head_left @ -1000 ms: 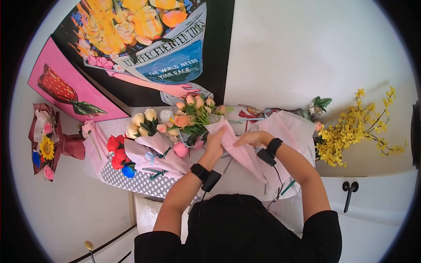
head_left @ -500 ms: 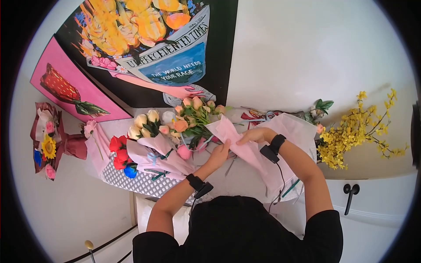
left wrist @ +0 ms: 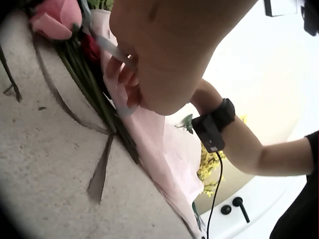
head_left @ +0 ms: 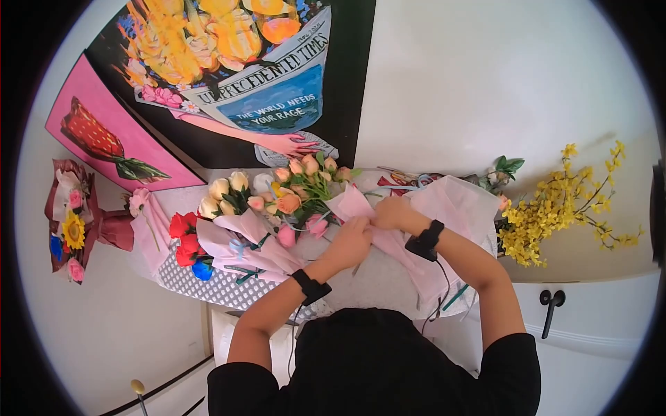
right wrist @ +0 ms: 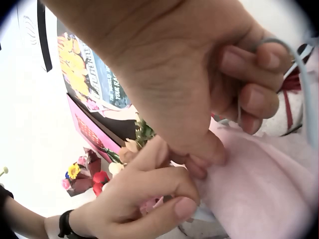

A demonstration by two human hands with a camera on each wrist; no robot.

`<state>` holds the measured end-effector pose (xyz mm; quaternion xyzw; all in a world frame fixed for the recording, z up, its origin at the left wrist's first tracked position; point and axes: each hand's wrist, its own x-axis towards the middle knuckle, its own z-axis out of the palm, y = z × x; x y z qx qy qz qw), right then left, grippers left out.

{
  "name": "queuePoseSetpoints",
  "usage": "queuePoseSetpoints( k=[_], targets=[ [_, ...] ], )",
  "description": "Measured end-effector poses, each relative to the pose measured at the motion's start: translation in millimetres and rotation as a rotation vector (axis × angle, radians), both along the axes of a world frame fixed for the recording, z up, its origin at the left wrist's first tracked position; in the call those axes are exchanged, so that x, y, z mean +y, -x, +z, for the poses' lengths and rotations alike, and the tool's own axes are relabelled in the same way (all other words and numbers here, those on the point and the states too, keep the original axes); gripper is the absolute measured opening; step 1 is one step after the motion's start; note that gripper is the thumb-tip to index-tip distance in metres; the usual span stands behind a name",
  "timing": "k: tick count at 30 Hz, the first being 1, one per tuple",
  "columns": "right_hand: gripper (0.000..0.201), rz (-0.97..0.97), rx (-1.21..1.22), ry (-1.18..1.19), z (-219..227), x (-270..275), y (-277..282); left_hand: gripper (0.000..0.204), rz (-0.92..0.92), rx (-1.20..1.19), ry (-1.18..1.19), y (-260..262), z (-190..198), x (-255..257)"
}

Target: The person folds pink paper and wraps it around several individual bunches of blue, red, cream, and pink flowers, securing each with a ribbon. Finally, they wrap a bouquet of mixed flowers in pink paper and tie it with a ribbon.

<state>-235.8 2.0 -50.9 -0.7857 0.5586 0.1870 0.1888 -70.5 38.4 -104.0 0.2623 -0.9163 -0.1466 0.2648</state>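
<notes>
A light blue ribbon [right wrist: 305, 82] runs over the curled fingers of my right hand [head_left: 394, 213], whose thumb lies against pink wrapping paper [head_left: 352, 202]. Close beside it, my left hand [head_left: 349, 247] holds the ribbon at the gathered waist of the paper; the left wrist view shows a pale ribbon length [left wrist: 110, 46] entering the fingers. The wrapped bouquet lies across the table, its peach roses [head_left: 289, 202] pointing left and its paper flaring right. Beneath the paper in the left wrist view are green stems [left wrist: 92, 92] and a pink rose [left wrist: 56, 20]. The knuckles partly hide the ribbon.
Left of the hands lies another bouquet in pink paper [head_left: 239, 239], with red roses [head_left: 186, 239] and a blue one nearby. Yellow blossoms [head_left: 534, 225] stand at the table's right end. A grey ribbon [left wrist: 102, 172] lies on the tabletop. Paintings lean at the back.
My left hand let go of the paper's upper part, drew down and left, then came back in to the waist. The right hand has turned over and shifted slightly left and up.
</notes>
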Motion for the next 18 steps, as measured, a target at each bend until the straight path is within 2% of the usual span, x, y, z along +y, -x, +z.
queuePoseSetpoints(
  k=[2,4,5,7,8,10,11,13,17,18],
  targets=[
    [0.050,-0.058,0.008,0.073,5,-1,6,0.012,-0.018,0.067,-0.090,0,2,-7],
    [0.043,-0.087,-0.143,-0.091,9,-6,20,0.013,0.010,0.126,-0.054,-1,5,-12],
    [0.043,-0.081,-0.137,-0.093,13,-6,26,0.013,0.016,0.131,-0.055,-1,7,-14],
    [0.032,-0.243,-0.346,-0.341,19,-3,36,0.013,0.031,0.009,-0.039,-3,10,-14],
    [0.032,-0.241,-0.344,-0.342,18,-2,41,0.013,0.033,0.011,-0.040,-3,8,-15],
    [0.023,-0.202,-0.661,-0.361,12,4,51,0.013,0.023,-0.019,-0.044,-1,3,-16],
    [0.023,-0.203,-0.659,-0.362,10,6,53,0.013,0.021,-0.018,-0.045,-1,3,-15],
    [0.019,-0.087,-0.900,-0.288,7,9,54,0.013,0.035,-0.035,-0.044,-1,1,-15],
    [0.016,-0.135,-0.888,-0.465,29,8,47,0.013,0.037,-0.038,-0.064,-3,-1,-14],
    [0.015,-0.178,-0.805,-0.534,41,7,45,0.015,0.036,-0.044,-0.069,-3,-1,-14]
  ],
)
